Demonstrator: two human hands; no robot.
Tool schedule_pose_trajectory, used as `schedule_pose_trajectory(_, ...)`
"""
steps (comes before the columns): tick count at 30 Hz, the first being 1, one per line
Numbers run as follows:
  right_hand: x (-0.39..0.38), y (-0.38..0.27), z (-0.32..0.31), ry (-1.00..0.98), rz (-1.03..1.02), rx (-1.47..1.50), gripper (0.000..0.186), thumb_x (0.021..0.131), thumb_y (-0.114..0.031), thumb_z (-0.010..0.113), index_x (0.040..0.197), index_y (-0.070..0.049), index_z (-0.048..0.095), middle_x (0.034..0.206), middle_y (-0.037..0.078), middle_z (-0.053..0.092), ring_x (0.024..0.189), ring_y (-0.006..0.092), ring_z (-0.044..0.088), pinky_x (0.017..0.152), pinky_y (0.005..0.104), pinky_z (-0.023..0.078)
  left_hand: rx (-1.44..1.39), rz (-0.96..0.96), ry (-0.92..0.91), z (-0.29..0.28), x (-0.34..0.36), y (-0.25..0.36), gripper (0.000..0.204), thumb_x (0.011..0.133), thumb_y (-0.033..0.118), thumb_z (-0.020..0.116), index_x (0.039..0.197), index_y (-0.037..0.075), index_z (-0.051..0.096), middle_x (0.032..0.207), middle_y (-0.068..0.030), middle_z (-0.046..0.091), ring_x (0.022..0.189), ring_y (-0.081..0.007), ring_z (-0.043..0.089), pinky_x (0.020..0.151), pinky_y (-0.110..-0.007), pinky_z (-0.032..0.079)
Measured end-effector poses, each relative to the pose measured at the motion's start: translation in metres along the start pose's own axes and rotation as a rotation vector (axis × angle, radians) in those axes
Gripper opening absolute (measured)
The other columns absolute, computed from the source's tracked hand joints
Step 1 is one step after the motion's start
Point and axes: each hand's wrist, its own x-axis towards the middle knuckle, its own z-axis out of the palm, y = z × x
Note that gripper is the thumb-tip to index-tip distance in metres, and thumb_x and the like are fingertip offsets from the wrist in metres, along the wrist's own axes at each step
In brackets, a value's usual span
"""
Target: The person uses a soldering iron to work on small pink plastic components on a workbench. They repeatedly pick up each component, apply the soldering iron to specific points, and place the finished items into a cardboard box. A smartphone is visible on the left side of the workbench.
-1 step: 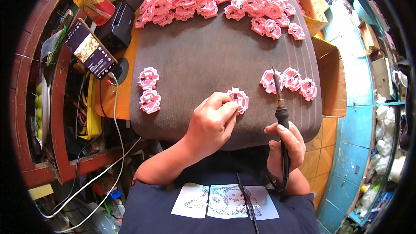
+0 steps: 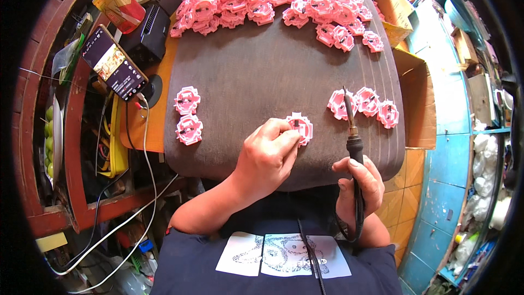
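My left hand (image 2: pixel 267 153) is closed in a pinch at the near left side of a pink plastic part (image 2: pixel 307 129) lying on the dark work surface (image 2: pixel 256 71). That part has a notched round outline and a small black piece in its middle; my fingertips hide some of it. In my right hand (image 2: pixel 368 188) is a soldering iron (image 2: pixel 355 147), held upright by its black handle. Its dark tip overlaps a similar pink part (image 2: pixel 338 105) in the view; whether they touch I cannot tell. Two more parts (image 2: pixel 368 101) sit just right of that one.
Many pink parts (image 2: pixel 234 0) are heaped along the far edge. Two pink parts (image 2: pixel 189 129) lie at the left. A lit phone (image 2: pixel 114 63) on a stand, its white cable (image 2: pixel 146 147) and a drink bottle (image 2: pixel 117 5) are left; a cardboard box (image 2: pixel 417 98) stands right.
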Motion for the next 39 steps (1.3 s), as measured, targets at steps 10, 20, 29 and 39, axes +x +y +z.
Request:
schedule_pose_trajectory(10,-0.003,0.011,0.005,-0.019,0.004,0.041,0.03,0.094,0.003,0.072,0.123,0.0,0.063,0.081,0.01,0.071,0.068,0.0249,0.069,0.063,0.0371,0.056,-0.014,-0.005,-0.006,0.0,0.001,0.0,0.018,0.083,-0.003,0.08,0.099,0.003,0.073,0.097,-0.0134,0.068,0.083,-0.0317,0.071,0.072,-0.04,0.059)
schedule_pose_trajectory(20,-0.003,0.01,0.008,-0.037,0.034,0.01,0.032,0.089,0.007,0.073,0.118,0.0,0.064,0.09,0.014,0.073,0.076,0.0287,0.07,0.069,0.0397,0.058,-0.019,-0.008,-0.006,0.0,0.001,-0.001,0.018,0.083,-0.003,0.08,0.099,0.003,0.073,0.097,-0.0135,0.068,0.083,-0.032,0.071,0.073,-0.04,0.059)
schedule_pose_trajectory(29,-0.003,0.015,0.011,-0.048,0.01,-0.032,0.037,0.093,0.007,0.068,0.128,-0.001,0.058,0.094,0.018,0.073,0.077,0.0229,0.069,0.065,0.0308,0.055,-0.02,-0.015,-0.002,0.001,0.001,-0.001,0.017,0.084,-0.002,0.08,0.099,0.003,0.073,0.097,-0.0134,0.068,0.083,-0.0323,0.071,0.073,-0.04,0.059)
schedule_pose_trajectory(39,-0.005,0.014,0.015,-0.021,0.06,-0.03,0.034,0.089,0.003,0.074,0.121,0.0,0.062,0.095,0.016,0.072,0.081,0.0324,0.071,0.073,0.0412,0.059,-0.016,-0.01,-0.009,0.0,0.001,0.0,0.016,0.085,0.0,0.08,0.099,0.003,0.073,0.097,-0.0144,0.068,0.084,-0.0333,0.071,0.073,-0.041,0.059)
